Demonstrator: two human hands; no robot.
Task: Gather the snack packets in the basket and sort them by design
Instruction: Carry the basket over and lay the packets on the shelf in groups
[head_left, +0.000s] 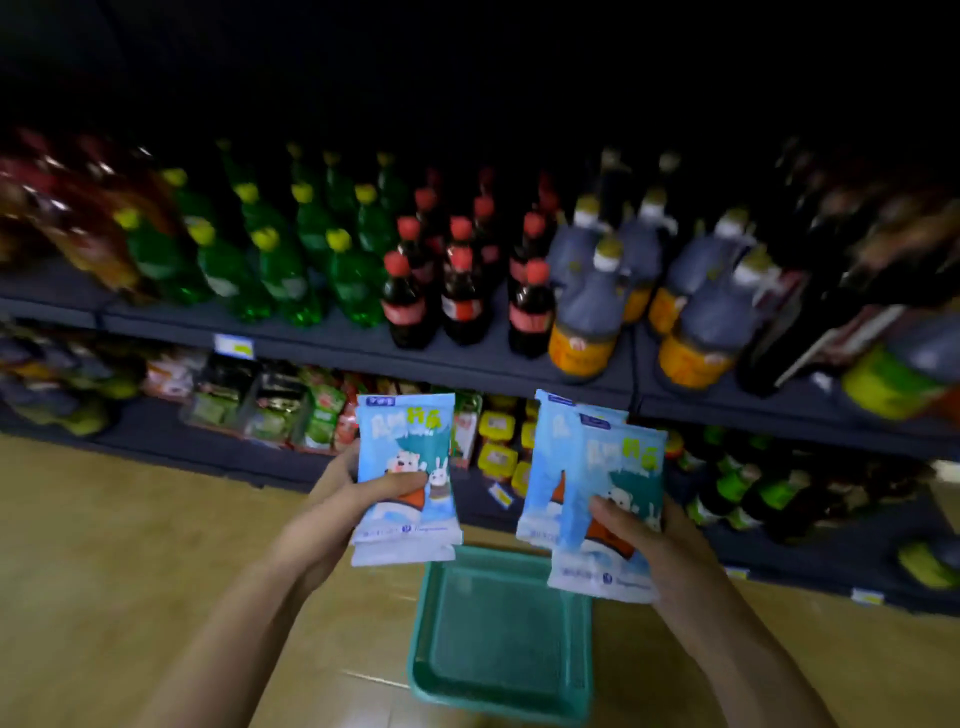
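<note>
My left hand (358, 499) grips light-blue snack packets (408, 441) printed with a cartoon bear and rabbit; a second packet's lower edge peeks out below the front one. My right hand (654, 540) holds two more packets (608, 467) of the same blue design, fanned so one sits behind the other. Both hands are raised above a green plastic basket (576, 660) that stands on the floor between my forearms. Nothing shows inside the basket.
Dark store shelves stand ahead. The upper shelf carries green bottles (280, 265), dark cola bottles (462, 291) and large grey-wrapped bottles (592, 312). The lower shelf (218, 447) holds packaged snacks and yellow-lidded jars (496, 441). The floor (130, 545) is tan wood-look tile.
</note>
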